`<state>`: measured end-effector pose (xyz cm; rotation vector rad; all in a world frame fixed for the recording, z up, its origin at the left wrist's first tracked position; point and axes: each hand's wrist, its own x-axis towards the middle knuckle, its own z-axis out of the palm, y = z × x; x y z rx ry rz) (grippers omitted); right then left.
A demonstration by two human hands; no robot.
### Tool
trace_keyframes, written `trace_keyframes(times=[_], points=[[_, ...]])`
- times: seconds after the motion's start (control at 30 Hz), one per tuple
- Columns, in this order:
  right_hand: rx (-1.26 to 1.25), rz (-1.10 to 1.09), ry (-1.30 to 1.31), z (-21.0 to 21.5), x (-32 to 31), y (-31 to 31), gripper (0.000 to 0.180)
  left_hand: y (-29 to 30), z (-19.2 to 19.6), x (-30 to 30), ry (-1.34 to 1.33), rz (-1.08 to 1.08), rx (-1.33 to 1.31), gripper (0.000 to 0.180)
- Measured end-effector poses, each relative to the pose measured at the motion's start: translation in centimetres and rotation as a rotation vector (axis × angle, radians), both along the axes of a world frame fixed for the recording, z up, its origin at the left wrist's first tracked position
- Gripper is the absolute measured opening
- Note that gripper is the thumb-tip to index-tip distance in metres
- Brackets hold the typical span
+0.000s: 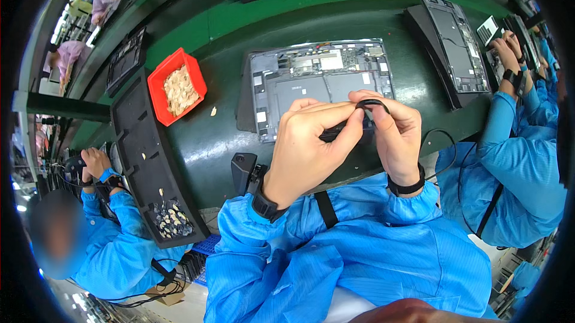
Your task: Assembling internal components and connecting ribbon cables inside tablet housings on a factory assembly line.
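My left hand (311, 137) and my right hand (396, 137) are raised close together in front of me. Both pinch a thin black curved strip (374, 102), bent into a small loop between the fingertips; its exact kind does not show. Part of a dark piece hangs under the fingers, mostly hidden by them. Just beyond my hands lies an opened laptop base (320, 80), its circuit board and dark battery exposed. My hands cover its near right part. Each wrist wears a black band, and a black boxy device sits by the left one.
A red bin (157, 92) of small pale pieces stands left of the laptop base. Beside it is a long black tray (144, 149) with pale scraps. More opened laptop bases (458, 47) are stacked at right. Co-workers in blue sleeves (503, 125) work on both sides.
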<state>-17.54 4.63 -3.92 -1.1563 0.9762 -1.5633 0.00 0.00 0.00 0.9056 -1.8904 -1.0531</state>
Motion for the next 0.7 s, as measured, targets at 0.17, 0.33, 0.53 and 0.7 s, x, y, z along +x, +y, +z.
trace_keyframes(times=[0.17, 0.33, 0.53, 0.7], points=[[-0.167, -0.139, -0.290, -1.1, -3.0, -0.4, 0.021, -0.5, 0.1, -4.1, -0.095, -0.029, -0.229, 0.010], [-0.152, -0.167, -0.229, -0.9, -4.6, -0.7, 0.013, -1.8, -0.1, -4.8, -0.264, -0.058, -0.314, 0.018], [0.101, -0.170, -0.043, 0.0, -6.1, -0.6, 0.024, -7.9, -4.2, -2.8, -0.648, 0.198, -0.685, 0.053], [0.242, -0.126, 0.122, 0.3, -6.0, 0.6, 0.019, -1.2, -1.9, -1.6, -0.971, 0.097, -0.425, 0.063]])
